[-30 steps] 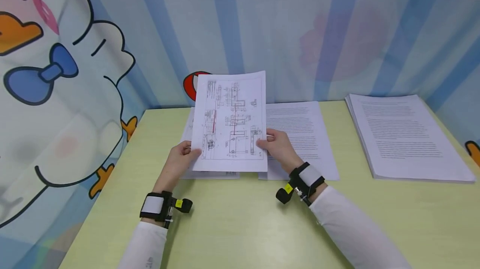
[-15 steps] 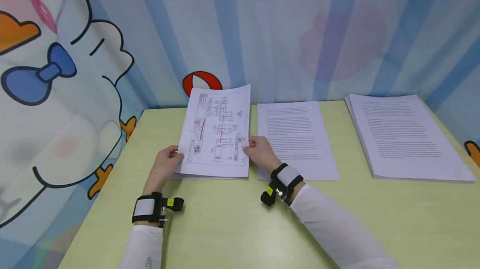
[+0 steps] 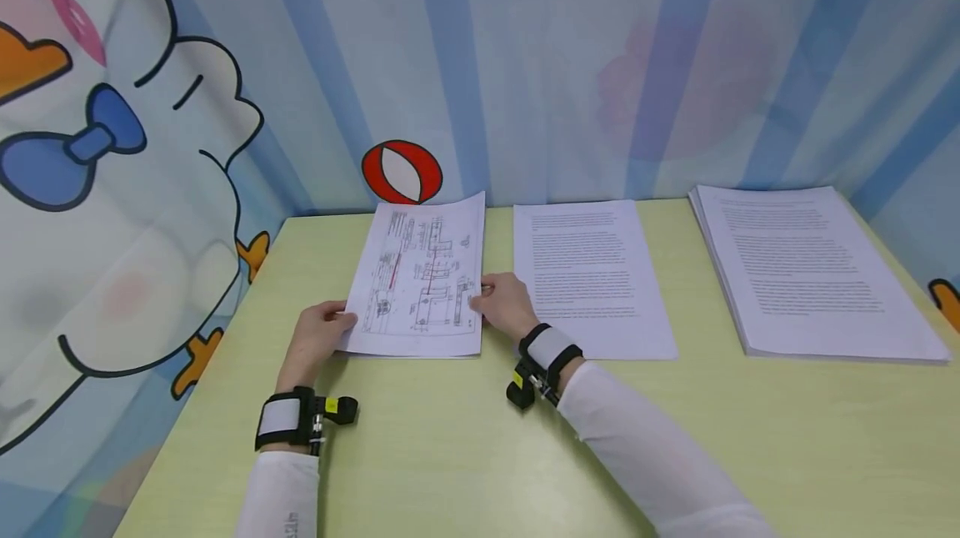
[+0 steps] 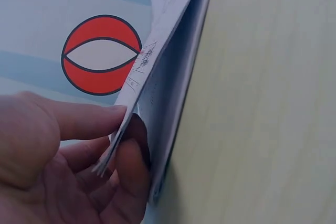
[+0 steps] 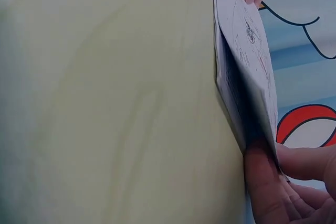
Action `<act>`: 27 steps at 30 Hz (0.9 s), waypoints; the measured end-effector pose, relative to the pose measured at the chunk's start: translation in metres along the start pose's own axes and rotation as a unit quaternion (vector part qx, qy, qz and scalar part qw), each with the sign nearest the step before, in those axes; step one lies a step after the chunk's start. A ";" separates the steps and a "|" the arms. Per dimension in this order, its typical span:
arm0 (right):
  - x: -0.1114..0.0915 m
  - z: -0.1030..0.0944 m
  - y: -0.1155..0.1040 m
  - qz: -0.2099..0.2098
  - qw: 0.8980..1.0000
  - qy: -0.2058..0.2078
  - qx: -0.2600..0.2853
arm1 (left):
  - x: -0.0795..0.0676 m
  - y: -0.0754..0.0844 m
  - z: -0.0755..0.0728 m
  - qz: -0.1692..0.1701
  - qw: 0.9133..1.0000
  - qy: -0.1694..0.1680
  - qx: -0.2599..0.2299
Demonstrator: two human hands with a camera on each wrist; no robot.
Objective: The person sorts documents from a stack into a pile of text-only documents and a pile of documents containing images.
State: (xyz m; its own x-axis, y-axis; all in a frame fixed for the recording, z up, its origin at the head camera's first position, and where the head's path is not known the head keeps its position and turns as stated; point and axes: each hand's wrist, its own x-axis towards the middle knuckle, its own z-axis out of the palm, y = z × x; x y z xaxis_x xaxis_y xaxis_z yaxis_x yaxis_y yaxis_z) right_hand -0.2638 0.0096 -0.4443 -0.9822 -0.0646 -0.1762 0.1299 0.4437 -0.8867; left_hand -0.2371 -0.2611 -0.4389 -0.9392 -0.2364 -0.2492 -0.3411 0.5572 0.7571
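Note:
Sheets of paper with a printed technical drawing (image 3: 416, 271) and red marks lie toward the back left of the table. My left hand (image 3: 311, 342) pinches their left edge between thumb and fingers. At the right edge, my right hand (image 3: 507, 306) pinches them the same way. In the left wrist view, a few thin edges of the drawing sheets (image 4: 137, 80) show between the thumb and fingers. Other papers (image 5: 226, 85) lie flat beneath, and in the right wrist view a dark gap separates them from the raised upper sheets.
A page of printed text (image 3: 581, 271) lies just right of the drawing. Farther right stands a thick stack of printed paper (image 3: 813, 279). All rest on a pale yellow-green table (image 3: 442, 455), backed by a patterned curtain (image 3: 540, 62).
Both hands have carried the drawing sheets left and down, from in front of the two paper piles onto the left pile. The text page beside it is now uncovered.

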 end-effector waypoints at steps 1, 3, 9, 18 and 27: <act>0.000 0.000 -0.001 0.001 1.000 -0.003 0.000 | 0.000 0.000 0.000 -0.002 1.000 0.002 0.000; 0.000 -0.001 -0.002 -0.001 1.000 -0.005 -0.003 | -0.001 -0.001 -0.001 -0.008 1.000 0.006 0.000; -0.001 -0.003 -0.001 -0.025 0.999 -0.009 -0.042 | 0.001 0.000 -0.001 -0.013 0.999 0.028 0.024; 0.000 -0.003 0.000 -0.085 0.991 -0.009 -0.102 | -0.002 0.003 0.001 -0.009 0.996 0.053 0.075; -0.006 -0.016 -0.001 -0.066 0.993 -0.050 -0.080 | -0.011 0.010 -0.003 -0.009 0.991 0.072 0.109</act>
State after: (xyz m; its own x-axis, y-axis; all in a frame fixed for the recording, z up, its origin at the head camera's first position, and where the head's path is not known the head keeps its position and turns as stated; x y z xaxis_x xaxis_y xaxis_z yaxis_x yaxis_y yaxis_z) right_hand -0.2597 0.0239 -0.4356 -0.9701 -0.2157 -0.1116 -0.0296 0.5610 -0.8273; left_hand -0.2301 -0.2555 -0.4262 -0.9227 -0.3503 -0.1608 -0.3732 0.7074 0.6002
